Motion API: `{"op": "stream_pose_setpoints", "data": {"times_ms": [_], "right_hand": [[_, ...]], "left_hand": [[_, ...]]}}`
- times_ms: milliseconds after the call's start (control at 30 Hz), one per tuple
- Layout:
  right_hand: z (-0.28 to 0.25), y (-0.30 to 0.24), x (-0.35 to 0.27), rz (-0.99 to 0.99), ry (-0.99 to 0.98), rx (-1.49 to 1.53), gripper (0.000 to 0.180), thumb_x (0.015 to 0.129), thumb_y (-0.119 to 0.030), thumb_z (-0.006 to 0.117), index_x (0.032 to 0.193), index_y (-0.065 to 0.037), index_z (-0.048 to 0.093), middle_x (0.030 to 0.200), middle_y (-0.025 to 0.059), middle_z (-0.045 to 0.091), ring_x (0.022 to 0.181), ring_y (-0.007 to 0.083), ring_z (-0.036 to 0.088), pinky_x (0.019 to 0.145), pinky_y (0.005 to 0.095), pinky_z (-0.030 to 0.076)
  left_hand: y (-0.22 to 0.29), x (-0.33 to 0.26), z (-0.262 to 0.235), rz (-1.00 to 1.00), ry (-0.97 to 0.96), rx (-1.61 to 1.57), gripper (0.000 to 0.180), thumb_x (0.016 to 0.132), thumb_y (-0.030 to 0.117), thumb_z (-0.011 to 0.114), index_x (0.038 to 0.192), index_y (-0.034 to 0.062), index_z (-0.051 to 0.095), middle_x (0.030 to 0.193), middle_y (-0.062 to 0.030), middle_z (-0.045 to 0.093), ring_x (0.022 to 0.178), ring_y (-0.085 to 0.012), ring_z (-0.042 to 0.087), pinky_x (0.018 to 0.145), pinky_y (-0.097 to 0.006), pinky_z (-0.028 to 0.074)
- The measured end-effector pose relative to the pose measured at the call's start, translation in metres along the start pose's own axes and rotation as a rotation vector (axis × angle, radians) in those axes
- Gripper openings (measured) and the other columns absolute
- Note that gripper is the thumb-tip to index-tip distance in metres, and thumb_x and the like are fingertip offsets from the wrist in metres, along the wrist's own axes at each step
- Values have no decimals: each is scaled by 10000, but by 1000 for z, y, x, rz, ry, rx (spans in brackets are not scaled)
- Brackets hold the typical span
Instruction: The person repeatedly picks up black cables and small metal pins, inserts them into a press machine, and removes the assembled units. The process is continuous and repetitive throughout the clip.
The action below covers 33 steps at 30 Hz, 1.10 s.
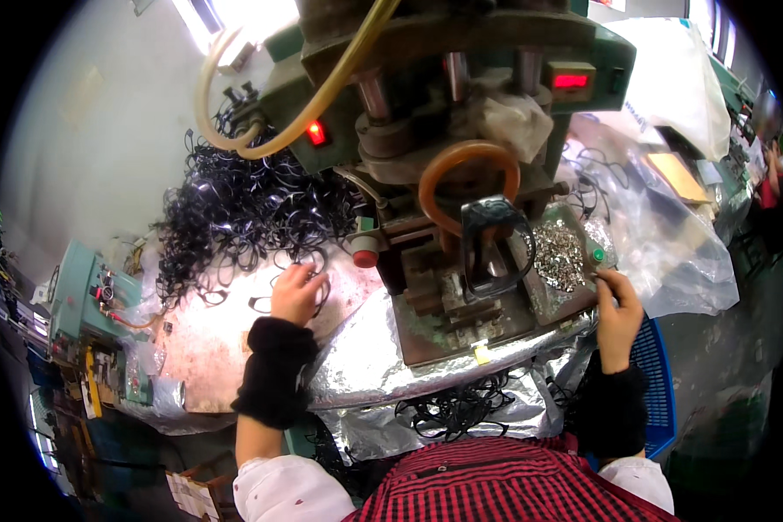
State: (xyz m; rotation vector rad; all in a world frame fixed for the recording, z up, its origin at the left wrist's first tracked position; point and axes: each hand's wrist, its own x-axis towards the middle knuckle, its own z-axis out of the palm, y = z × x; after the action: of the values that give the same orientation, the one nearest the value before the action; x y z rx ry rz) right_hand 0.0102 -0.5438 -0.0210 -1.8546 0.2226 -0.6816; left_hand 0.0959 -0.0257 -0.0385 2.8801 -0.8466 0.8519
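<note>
We curl our left hand (294,297) at a black frame (325,296), grip unclear; our empty right hand (619,317), fingers loosely bent, sits beside the green button (598,255).

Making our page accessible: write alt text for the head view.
At a green press, a person's left hand is at the near edge of a heap of black loops, and the right hand beside a green button. Small metal parts lie beside the press.
</note>
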Motion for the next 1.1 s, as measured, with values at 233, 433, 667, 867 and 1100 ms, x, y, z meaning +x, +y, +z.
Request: {"op": "stream_pose_setpoints", "data": {"times_ms": [233, 433, 667, 867, 1100], "right_hand": [[36, -72, -7, -179, -231, 111, 201, 837, 21, 649, 1028, -4, 708, 954, 100, 705, 880, 190, 660, 800, 278, 499], [108, -86, -2, -47, -361, 471, 322, 833, 26, 675, 1150, 34, 620, 1047, 111, 673, 947, 175, 661, 848, 288, 509], [104, -103, -5, 69, -389, 652, 449, 858, 27, 657, 1283, 32, 512, 1059, 98, 671, 986, 139, 646, 867, 242, 492], [105, -130, -9, 195, -466, 753, 479, 842, 26, 655, 1292, 45, 493, 1083, 104, 672, 1006, 132, 637, 882, 251, 491], [65, -115, 11, -540, -147, -116, 356, 782, -38, 659, 1138, -46, 656, 1207, 195, 611, 1194, 379, 541, 1023, 442, 420]], "left_hand": [[42, 29, -46, -498, 489, -380, 37, 891, 11, 624, 900, -23, 636, 1029, -111, 639, 945, -208, 609, 841, -268, 466], [118, 28, -34, -1039, 658, -1341, 93, 977, 94, 580, 918, 49, 523, 856, -48, 592, 706, -128, 583, 667, -250, 492], [158, 49, -59, -871, 797, -1302, 104, 974, 41, 559, 1074, 51, 531, 959, -79, 625, 852, -181, 645, 778, -331, 556], [169, 84, -134, -448, 1015, -1185, 131, 988, 26, 497, 1109, 44, 544, 994, -67, 618, 863, -176, 641, 759, -350, 562], [211, 103, -146, -524, 690, -1210, 94, 893, -89, 558, 950, -21, 529, 885, -115, 617, 783, -201, 657, 749, -327, 557]]}}
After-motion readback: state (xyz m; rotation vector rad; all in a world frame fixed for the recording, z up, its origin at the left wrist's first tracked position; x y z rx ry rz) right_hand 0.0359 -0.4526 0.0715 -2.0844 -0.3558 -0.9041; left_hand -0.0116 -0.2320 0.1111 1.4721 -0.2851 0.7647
